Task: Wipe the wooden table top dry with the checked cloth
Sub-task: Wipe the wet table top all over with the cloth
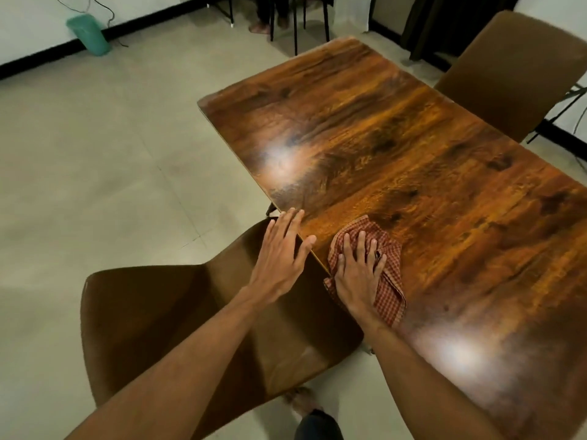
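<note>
Now your right hand (359,274) presses flat, fingers spread, on the crumpled red-and-cream checked cloth (386,281) at the near left edge of the glossy brown wooden surface (413,160). Your left hand (281,255), open, seems to rest on that edge.

Worktop (397,147): you see dark-grained wood, smooth and glossy, with two bright glare patches.
Cloth (389,290): woven fabric under your right hand (357,274), red-and-cream check, matt, crumpled.
Near chair (152,312): brown shell, smooth, with a soft sheen.
Far chair (508,74): brown, matt.
Floor (95,154): pale tiles, matt.
Bin (89,33): green, looks like plastic.
</note>
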A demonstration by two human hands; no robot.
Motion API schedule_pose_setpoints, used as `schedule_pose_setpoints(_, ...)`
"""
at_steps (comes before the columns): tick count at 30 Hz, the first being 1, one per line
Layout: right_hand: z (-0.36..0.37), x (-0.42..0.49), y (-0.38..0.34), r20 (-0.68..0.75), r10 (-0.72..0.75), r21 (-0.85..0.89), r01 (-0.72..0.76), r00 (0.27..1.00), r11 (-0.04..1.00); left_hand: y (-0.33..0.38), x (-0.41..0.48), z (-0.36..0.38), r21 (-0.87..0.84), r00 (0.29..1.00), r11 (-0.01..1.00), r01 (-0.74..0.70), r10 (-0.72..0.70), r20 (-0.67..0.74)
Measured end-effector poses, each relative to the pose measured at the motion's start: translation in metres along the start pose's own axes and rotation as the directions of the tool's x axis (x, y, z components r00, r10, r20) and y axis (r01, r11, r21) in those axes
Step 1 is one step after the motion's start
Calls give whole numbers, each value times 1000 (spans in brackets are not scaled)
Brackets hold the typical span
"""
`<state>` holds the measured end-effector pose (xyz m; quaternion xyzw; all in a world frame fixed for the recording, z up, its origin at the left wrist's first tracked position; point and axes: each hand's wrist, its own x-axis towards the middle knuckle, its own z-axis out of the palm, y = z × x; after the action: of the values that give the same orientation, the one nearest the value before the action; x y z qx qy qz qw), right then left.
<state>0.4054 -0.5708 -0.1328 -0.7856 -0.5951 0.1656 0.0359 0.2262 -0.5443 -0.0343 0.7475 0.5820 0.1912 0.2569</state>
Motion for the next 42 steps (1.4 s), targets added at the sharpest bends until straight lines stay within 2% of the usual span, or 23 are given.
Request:
schedule_pose_setpoints(5, 8, 46, -63, -26, 62, 25, -61, 998, 998, -56, 46, -39, 15, 996, 997, -71, 70, 59)
schedule_pose_setpoints(10, 20, 80, -125, -48, 133, 39, -131, 990, 991, -124, 79, -81, -16, 991, 993, -117, 117, 59)
schedule_pose_setpoints(16, 37, 106, -199, -82, 317, 57, -313, 945, 948, -224, 99, -130, -101, 973, 982, -161, 175, 151)
schedule_pose_setpoints(20, 39, 121, -220, -72, 374, 80, -368, 925, 926, -276, 123, -161, -91, 963, 978, -189, 203, 176)
schedule_pose_setpoints(26, 43, 136, -231, -92, 441, 89, -433, 893, 897, -310, 179, -177, -101, 931, 958, -270, 287, 225)
schedule_pose_setpoints(31, 47, 200, -289, -131, 427, 78, -420, 895, 904, -326, 239, -187, -113, 896, 939, -325, 344, 280)
schedule_pose_setpoints(34, 59, 250, -342, -150, 311, 33, -310, 938, 950, -338, 277, -193, -102, 892, 936, -338, 353, 284)
schedule_pose_setpoints(37, 57, 278, -353, -136, 224, 1, -226, 965, 974, -353, 313, -203, -86, 885, 929, -359, 368, 283)
schedule_pose_setpoints(41, 48, 303, -366, -154, 422, 33, -422, 894, 906, -370, 363, -222, -85, 902, 937, -340, 350, 251)
schedule_pose_setpoints(42, 48, 319, -386, -152, 421, 30, -421, 894, 906, -374, 377, -226, -87, 907, 939, -333, 344, 242)
